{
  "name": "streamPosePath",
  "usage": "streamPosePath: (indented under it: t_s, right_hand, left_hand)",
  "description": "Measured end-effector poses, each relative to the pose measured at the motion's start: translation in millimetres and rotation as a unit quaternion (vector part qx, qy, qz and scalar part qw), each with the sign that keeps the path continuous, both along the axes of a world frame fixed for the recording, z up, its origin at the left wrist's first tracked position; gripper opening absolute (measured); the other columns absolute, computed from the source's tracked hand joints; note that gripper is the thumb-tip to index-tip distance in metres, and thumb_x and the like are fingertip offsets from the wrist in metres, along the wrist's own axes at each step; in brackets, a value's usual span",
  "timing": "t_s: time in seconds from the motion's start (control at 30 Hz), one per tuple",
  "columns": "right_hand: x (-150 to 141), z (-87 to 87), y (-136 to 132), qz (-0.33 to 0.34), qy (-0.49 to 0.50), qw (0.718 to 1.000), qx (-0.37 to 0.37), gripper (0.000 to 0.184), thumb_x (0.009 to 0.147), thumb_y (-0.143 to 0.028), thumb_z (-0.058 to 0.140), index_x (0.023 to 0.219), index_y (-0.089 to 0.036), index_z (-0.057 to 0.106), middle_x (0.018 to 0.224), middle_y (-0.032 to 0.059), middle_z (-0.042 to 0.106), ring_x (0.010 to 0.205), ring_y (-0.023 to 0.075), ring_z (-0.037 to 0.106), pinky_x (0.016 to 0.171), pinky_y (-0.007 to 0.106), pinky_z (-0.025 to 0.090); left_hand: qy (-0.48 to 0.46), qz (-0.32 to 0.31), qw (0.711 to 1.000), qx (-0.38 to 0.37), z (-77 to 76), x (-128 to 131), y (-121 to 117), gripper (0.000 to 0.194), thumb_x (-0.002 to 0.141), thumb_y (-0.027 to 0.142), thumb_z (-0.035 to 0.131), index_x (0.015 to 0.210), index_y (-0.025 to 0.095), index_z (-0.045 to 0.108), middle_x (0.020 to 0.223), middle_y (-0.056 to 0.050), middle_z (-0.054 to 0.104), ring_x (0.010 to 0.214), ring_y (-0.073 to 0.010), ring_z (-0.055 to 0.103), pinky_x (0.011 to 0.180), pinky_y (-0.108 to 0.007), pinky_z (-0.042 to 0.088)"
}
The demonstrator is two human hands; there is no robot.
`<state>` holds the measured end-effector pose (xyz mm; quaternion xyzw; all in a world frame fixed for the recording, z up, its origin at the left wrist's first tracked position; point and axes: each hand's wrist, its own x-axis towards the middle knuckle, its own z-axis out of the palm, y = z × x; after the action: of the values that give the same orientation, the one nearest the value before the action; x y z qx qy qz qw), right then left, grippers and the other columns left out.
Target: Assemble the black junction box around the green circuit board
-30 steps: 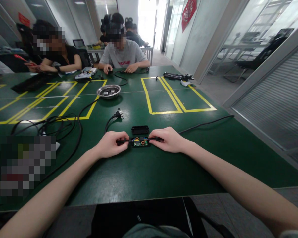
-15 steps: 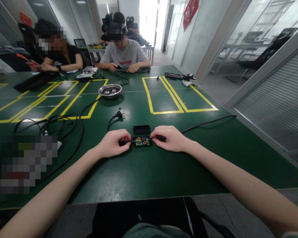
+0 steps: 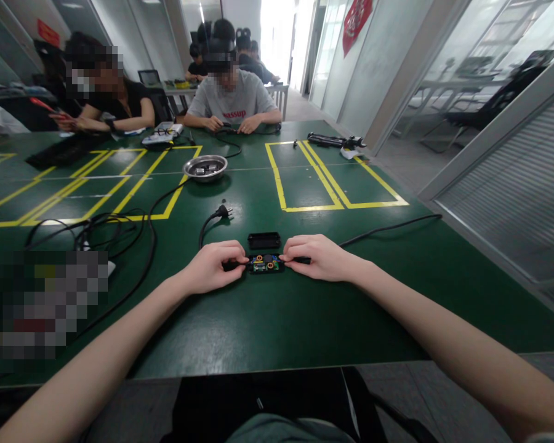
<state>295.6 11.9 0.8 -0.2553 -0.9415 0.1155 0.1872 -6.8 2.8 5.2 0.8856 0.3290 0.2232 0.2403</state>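
On the green table in front of me lies a small black case with a circuit board inside; copper-coloured coils show on the board. At the case's left end my left hand pinches a black cable. My right hand is closed on the black cable at the right end, its fingertips close to the case. Just behind lies a black case cover, separate, with its hollow side up. A plug on a black cord rests beyond my left hand. From my right hand a cable runs away to the right.
A metal bowl with small metal parts stands farther back. Coiled black cables lie at left, near a blurred-out item. A black tripod-like object lies at the far right. Across the table sits a co-worker.
My fingers have shifted slightly at both ends of the case, the left fingertips closing in on the cable's entry. The case and its cover stay where they were.
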Motion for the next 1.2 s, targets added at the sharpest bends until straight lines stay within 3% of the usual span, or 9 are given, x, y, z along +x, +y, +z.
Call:
streamPosePath:
  t_s: [0.13,0.3,0.47,0.53,0.6,0.7,0.9,1.07,1.2]
  right_hand:
    - [0.2,1.6,0.8,0.005,-0.003,1.000,-0.009,0.019,0.101,-0.022,0.055,0.092,-0.019,0.072,0.098,0.0074,0.073,0.088,0.0198,0.069,0.077,0.030,0.051]
    - [-0.7,0.7,1.8,0.015,0.003,1.000,-0.022,0.018,0.099,-0.019,0.053,0.093,-0.018,0.070,0.097,0.0076,0.072,0.088,0.0194,0.067,0.078,0.030,0.052]
    - [-5.5,-12.5,6.8,-0.020,0.108,0.994,-0.002,0.018,0.092,-0.016,0.056,0.094,-0.020,0.074,0.099,0.0074,0.070,0.090,0.0197,0.067,0.085,0.034,0.054]
    - [-7.6,-17.9,10.4,-0.084,0.141,0.986,0.012,0.021,0.093,-0.019,0.058,0.105,-0.021,0.075,0.107,0.0091,0.069,0.096,0.0219,0.067,0.088,0.038,0.054]
    - [-9.3,-21.7,13.7,-0.142,0.131,0.981,0.020,0.030,0.095,-0.024,0.060,0.122,-0.021,0.073,0.116,0.0118,0.068,0.107,0.0264,0.065,0.094,0.045,0.054]
    - [-10.8,-24.4,15.9,-0.158,0.082,0.984,0.007,0.032,0.098,-0.027,0.061,0.128,-0.023,0.072,0.124,0.0133,0.070,0.115,0.0305,0.063,0.098,0.053,0.052]
    - [-12.5,-22.0,11.0,-0.119,0.156,0.978,-0.069,0.019,0.093,-0.019,0.066,0.110,-0.020,0.075,0.106,0.0091,0.074,0.097,0.0233,0.069,0.093,0.044,0.057]
    - [-15.4,-18.0,4.3,-0.113,0.238,0.951,-0.161,0.033,0.088,-0.018,0.067,0.121,-0.022,0.072,0.108,0.0060,0.069,0.083,0.0158,0.069,0.077,0.033,0.061]
    - [-18.8,-17.1,1.9,-0.127,0.272,0.932,-0.201,0.024,0.088,-0.024,0.067,0.109,-0.020,0.077,0.107,0.0068,0.069,0.084,0.0154,0.069,0.071,0.029,0.061]
  left_hand:
    - [0.012,-0.018,1.000,-0.013,3.9,0.2,0.5,0.019,0.097,0.025,0.055,0.082,0.017,0.065,0.095,-0.007,0.069,0.086,-0.0170,0.064,0.079,-0.027,0.050]
    - [0.010,-0.008,1.000,0.004,2.3,3.2,-0.1,0.015,0.094,0.023,0.055,0.081,0.018,0.061,0.094,-0.007,0.067,0.087,-0.0178,0.063,0.081,-0.028,0.051]
    - [0.005,0.028,0.998,0.055,-0.8,7.5,-1.4,0.017,0.092,0.035,0.061,0.091,0.018,0.063,0.089,-0.005,0.066,0.084,-0.0191,0.064,0.080,-0.031,0.053]
    - [0.006,0.049,0.996,0.076,-2.0,8.3,-1.1,0.032,0.090,0.046,0.068,0.105,0.018,0.065,0.102,-0.009,0.069,0.096,-0.0235,0.067,0.088,-0.037,0.055]
    - [0.023,0.062,0.994,0.091,-4.4,8.4,0.0,0.056,0.083,0.056,0.076,0.124,0.019,0.063,0.129,-0.015,0.066,0.118,-0.0314,0.064,0.102,-0.048,0.053]
    - [0.074,0.065,0.991,0.096,-9.9,8.0,1.9,0.072,0.075,0.060,0.084,0.133,0.023,0.063,0.150,-0.018,0.057,0.137,-0.0397,0.055,0.113,-0.061,0.043]
    - [0.034,0.053,0.994,0.086,-14.7,8.3,-0.5,0.042,0.082,0.044,0.083,0.116,0.023,0.071,0.136,-0.013,0.067,0.126,-0.0321,0.064,0.110,-0.052,0.049]
    - [-0.031,0.042,0.998,0.043,-11.8,11.3,-4.8,0.041,0.079,0.035,0.085,0.113,0.022,0.064,0.135,-0.012,0.061,0.121,-0.0284,0.065,0.104,-0.046,0.055]
    - [-0.074,0.035,0.996,0.023,-13.2,13.2,-5.4,0.054,0.078,0.030,0.086,0.123,0.022,0.057,0.132,-0.010,0.059,0.114,-0.0250,0.065,0.095,-0.040,0.059]
